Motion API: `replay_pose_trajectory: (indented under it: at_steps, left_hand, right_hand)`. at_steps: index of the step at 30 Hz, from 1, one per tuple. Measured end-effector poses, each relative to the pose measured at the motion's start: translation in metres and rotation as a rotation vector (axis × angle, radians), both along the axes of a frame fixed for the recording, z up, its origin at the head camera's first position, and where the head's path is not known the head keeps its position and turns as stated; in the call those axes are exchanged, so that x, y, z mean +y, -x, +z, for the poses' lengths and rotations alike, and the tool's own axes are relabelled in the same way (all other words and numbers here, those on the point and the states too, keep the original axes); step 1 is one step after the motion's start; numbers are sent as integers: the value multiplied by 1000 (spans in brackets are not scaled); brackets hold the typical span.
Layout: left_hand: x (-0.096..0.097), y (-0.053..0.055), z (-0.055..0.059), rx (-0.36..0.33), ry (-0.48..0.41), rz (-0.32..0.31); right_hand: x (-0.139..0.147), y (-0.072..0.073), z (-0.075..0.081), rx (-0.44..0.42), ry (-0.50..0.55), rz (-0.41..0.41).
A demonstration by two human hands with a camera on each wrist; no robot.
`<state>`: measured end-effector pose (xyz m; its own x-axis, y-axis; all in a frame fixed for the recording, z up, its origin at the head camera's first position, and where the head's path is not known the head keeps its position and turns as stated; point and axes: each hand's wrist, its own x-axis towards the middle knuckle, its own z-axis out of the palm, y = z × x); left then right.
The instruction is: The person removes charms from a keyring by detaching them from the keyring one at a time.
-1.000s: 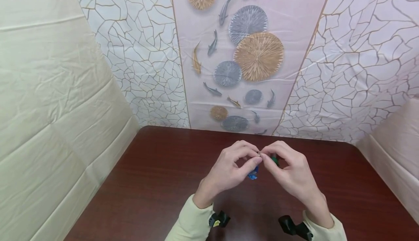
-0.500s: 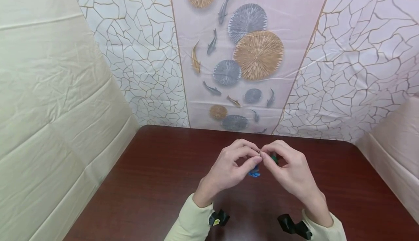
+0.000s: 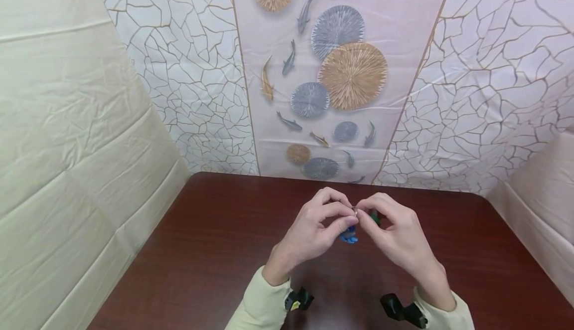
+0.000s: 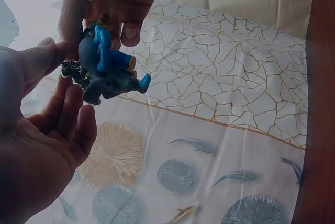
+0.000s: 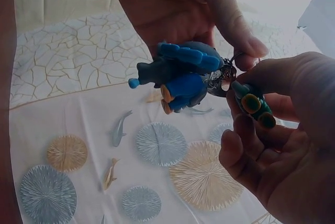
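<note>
My left hand (image 3: 316,228) pinches a metal key ring (image 5: 238,56) between thumb and fingers, its tips close against those of my right hand (image 3: 401,228). The right hand pinches at the same ring from the other side. Short metal chains (image 5: 222,75) hang from the ring. A blue and dark grey figurine keychain (image 5: 180,72) dangles on them below the left hand. A smaller green figurine (image 5: 251,103) with yellow-orange feet lies against the right fingers. What exactly each fingertip presses is partly hidden.
Both hands are above a dark reddish-brown table (image 3: 202,260). Behind it hangs a patterned cloth (image 3: 354,76) with fish and round motifs; a cream cloth (image 3: 89,170) slopes at the left. Black wrist devices (image 3: 403,311) sit at the sleeves.
The left fingers have lifted and spread slightly from the thumb at the ring. The blue figurine has swung a little. The right hand stays nearly still.
</note>
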<state>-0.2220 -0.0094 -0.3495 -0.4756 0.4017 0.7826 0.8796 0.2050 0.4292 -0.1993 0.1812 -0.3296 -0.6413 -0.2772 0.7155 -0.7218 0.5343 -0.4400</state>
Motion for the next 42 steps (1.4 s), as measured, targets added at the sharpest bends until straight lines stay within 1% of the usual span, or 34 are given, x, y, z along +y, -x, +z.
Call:
replay_pose_trajectory:
  at_steps: [3,5,7,12,16,20,22,25,27,30,37,42]
  left_hand:
    - [0,0,0,25,6,3]
    - [0,0,0,25,8,0]
    - [0,0,0,1,6,-5]
    - [1,-2,-1,-91,-12,-24]
    - [2,-2,-1,-131,-30,-27]
    - [4,-2,-1,-173,-44,-14]
    - [4,-2,-1,-204,-49,-17]
    - [3,-3,0,-249,-63,-35]
    - [3,-4,0,-267,-69,-46]
    - [3,-4,0,-262,-68,-47]
    - [2,-3,0,-172,-30,-6]
    - [2,-3,-1,-147,-31,1]
  right_hand:
    - [1,1,-1,21,5,30]
    - [2,3,-1,40,12,51]
    - [2,4,-2,57,21,66]
    - [3,3,-2,57,20,71]
    - [2,2,-2,58,8,62]
    - [1,3,-2,82,5,68]
    - [0,3,-2,104,9,76]
    - [-1,4,-2,134,26,88]
    - [-1,5,-2,151,39,89]
    - [0,5,-2,144,48,76]
    - [2,4,-3,73,27,27]
    - [3,2,0,36,9,-3]
